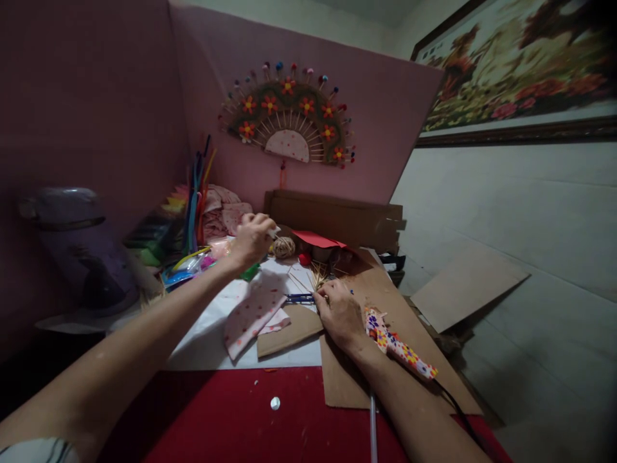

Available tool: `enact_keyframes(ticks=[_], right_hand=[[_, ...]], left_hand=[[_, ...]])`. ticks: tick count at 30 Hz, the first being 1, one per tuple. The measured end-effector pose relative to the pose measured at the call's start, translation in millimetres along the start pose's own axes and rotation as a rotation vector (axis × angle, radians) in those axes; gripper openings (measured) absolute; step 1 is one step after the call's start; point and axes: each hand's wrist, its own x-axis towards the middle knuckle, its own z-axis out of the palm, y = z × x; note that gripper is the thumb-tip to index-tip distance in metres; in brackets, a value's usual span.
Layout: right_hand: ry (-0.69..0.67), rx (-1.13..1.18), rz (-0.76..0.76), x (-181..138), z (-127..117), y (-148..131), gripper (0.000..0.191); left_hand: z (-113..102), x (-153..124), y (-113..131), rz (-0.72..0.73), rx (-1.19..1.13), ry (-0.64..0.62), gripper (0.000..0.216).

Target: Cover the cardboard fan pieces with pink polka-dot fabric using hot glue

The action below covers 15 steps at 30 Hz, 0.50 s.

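Observation:
My left hand (253, 239) is raised over the back of the work area, its fingers curled together around a small whitish thing (274, 231) whose kind I cannot make out. Close by lies a ball of twine (283, 247). My right hand (340, 312) rests low over the cardboard, with its closed fingertips on slim blue pen-like things (299, 298). In front of those lie a half-round cardboard piece (289, 331) and a half-round of white fabric with red dots (253, 315). A flower-patterned glue gun (400, 350) lies beside my right wrist.
A decorated fan (288, 122) stands against the pink backboard. Pipe cleaners (197, 193) and folded cloth (224, 212) are at the back left, near a lilac thermos (87, 251). Thin sticks (318, 275), red paper (318, 240) and a cardboard sheet (347, 379) are on the right.

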Motion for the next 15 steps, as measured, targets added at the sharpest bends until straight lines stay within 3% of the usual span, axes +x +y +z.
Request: enact_keyframes(ticks=[3, 8, 11, 15], right_hand=[[0.000, -0.001, 0.013, 0, 0, 0, 0.016], [0.012, 0.000, 0.007, 0, 1, 1, 0.015], [0.019, 0.006, -0.012, 0, 2, 2, 0.015], [0.025, 0.008, -0.008, 1, 2, 3, 0.015]], left_hand=[[-9, -5, -38, -0.138, 0.083, 0.035, 0.035], [-4, -20, -76, -0.218, 0.135, -0.158, 0.026], [-7, -23, -68, -0.206, 0.152, -0.187, 0.033], [-17, -28, -36, -0.131, 0.114, -0.264, 0.035]])
